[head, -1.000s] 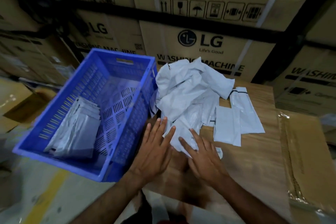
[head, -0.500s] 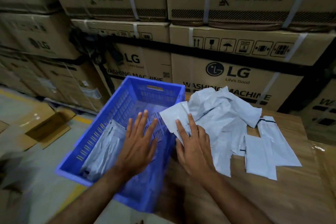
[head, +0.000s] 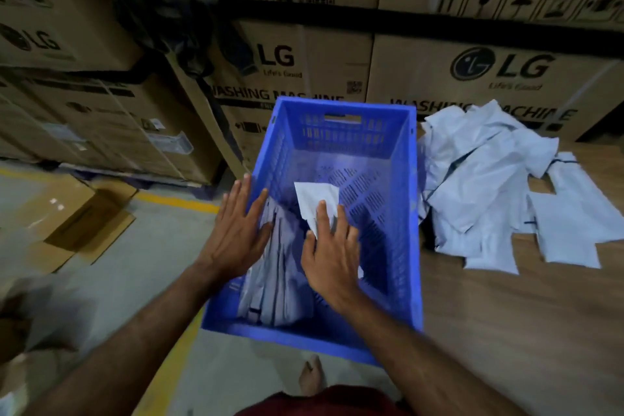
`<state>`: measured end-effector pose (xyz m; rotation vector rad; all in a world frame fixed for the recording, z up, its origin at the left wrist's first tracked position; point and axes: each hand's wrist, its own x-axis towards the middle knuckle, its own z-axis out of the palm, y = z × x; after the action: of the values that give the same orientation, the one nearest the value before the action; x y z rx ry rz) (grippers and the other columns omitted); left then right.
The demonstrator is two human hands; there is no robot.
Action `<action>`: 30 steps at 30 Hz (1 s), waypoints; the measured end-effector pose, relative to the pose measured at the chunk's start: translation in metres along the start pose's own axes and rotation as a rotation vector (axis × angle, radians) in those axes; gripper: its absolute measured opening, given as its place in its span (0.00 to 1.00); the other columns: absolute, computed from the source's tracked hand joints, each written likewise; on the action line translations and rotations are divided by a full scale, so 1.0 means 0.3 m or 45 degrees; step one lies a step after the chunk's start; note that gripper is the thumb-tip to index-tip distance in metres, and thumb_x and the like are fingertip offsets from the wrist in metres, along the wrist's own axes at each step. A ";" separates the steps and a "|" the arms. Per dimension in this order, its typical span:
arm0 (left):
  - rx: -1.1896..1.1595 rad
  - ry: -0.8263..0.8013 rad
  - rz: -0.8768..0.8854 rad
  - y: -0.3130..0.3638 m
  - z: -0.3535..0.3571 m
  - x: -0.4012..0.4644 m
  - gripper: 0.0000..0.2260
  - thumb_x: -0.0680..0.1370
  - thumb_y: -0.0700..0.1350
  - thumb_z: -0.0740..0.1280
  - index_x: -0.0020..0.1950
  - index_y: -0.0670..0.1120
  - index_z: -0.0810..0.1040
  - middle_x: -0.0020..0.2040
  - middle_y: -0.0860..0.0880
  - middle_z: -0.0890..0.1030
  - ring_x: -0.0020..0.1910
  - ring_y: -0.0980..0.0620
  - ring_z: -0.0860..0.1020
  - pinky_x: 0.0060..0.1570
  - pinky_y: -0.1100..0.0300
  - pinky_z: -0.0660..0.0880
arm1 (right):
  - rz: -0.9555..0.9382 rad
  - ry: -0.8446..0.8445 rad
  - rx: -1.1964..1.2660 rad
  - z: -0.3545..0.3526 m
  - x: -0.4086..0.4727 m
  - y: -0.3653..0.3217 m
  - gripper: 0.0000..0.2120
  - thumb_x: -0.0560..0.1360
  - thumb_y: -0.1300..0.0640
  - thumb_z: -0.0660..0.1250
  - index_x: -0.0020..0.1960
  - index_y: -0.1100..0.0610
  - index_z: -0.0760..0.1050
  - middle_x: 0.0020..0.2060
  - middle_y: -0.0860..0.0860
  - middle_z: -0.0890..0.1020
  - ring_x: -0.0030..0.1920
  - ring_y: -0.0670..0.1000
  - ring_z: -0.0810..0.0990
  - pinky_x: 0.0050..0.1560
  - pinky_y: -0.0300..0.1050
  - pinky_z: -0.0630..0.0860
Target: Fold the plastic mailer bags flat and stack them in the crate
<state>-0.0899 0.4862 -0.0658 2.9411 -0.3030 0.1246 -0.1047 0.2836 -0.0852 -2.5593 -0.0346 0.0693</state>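
A blue slotted plastic crate (head: 398, 213) sits at the left edge of a wooden table (head: 506, 331), overhanging it toward the near left. Both hands reach into the crate. The right hand (head: 332, 253) holds a folded white mailer bag (head: 315, 201) above the crate floor, fingers lying along the bag's top; how the thumb grips underneath is hidden. The left hand (head: 238, 230) is spread flat, fingers straight, against the stack of folded bags (head: 277, 287) standing along the crate's left wall. A loose pile of unfolded mailer bags (head: 489, 179) lies on the table just right of the crate. Cardboard washing-machine boxes (head: 472, 71) line the far side.
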 end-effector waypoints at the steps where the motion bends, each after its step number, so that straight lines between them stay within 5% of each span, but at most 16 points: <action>1: -0.042 -0.018 0.008 -0.005 0.007 0.006 0.30 0.83 0.57 0.55 0.83 0.44 0.61 0.85 0.40 0.48 0.83 0.40 0.49 0.79 0.37 0.55 | 0.051 -0.029 0.017 0.037 -0.012 -0.003 0.31 0.79 0.49 0.59 0.80 0.55 0.66 0.76 0.65 0.68 0.61 0.69 0.75 0.60 0.63 0.75; 9: -0.201 0.032 0.060 -0.002 0.016 0.011 0.26 0.83 0.50 0.61 0.79 0.41 0.68 0.85 0.40 0.48 0.82 0.36 0.54 0.75 0.41 0.62 | 0.364 -0.701 0.121 0.158 -0.043 -0.044 0.32 0.87 0.43 0.49 0.85 0.49 0.38 0.84 0.59 0.45 0.82 0.66 0.52 0.79 0.65 0.57; 15: -0.233 0.045 0.044 0.011 0.008 0.014 0.26 0.82 0.50 0.60 0.78 0.40 0.69 0.85 0.40 0.49 0.82 0.35 0.55 0.74 0.39 0.65 | 0.555 -0.726 0.346 0.172 0.003 -0.106 0.34 0.84 0.39 0.49 0.85 0.49 0.42 0.84 0.57 0.40 0.83 0.66 0.42 0.80 0.71 0.47; 18: -0.262 0.047 0.020 0.017 0.003 0.019 0.25 0.82 0.48 0.60 0.78 0.40 0.69 0.85 0.41 0.48 0.81 0.36 0.56 0.73 0.39 0.67 | 0.499 -0.805 0.335 0.180 -0.009 -0.133 0.27 0.88 0.48 0.49 0.84 0.53 0.48 0.83 0.61 0.38 0.81 0.70 0.38 0.78 0.74 0.46; 24: -0.243 0.044 0.021 0.017 0.002 0.024 0.24 0.82 0.46 0.61 0.77 0.41 0.70 0.85 0.41 0.48 0.82 0.36 0.56 0.74 0.42 0.66 | 0.698 -0.777 0.479 0.197 -0.008 -0.164 0.36 0.86 0.36 0.47 0.84 0.48 0.32 0.83 0.58 0.34 0.82 0.61 0.32 0.79 0.71 0.41; 30: -0.030 0.089 0.073 0.037 -0.007 0.017 0.26 0.82 0.49 0.60 0.80 0.43 0.67 0.84 0.36 0.50 0.83 0.37 0.47 0.80 0.36 0.51 | 0.465 -0.702 0.303 0.133 -0.025 -0.111 0.36 0.85 0.36 0.46 0.84 0.49 0.32 0.83 0.57 0.34 0.83 0.56 0.34 0.80 0.67 0.41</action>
<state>-0.0873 0.4749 -0.0613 2.8984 -0.3757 0.2299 -0.1148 0.3330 -0.0999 -2.2062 0.2172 0.8603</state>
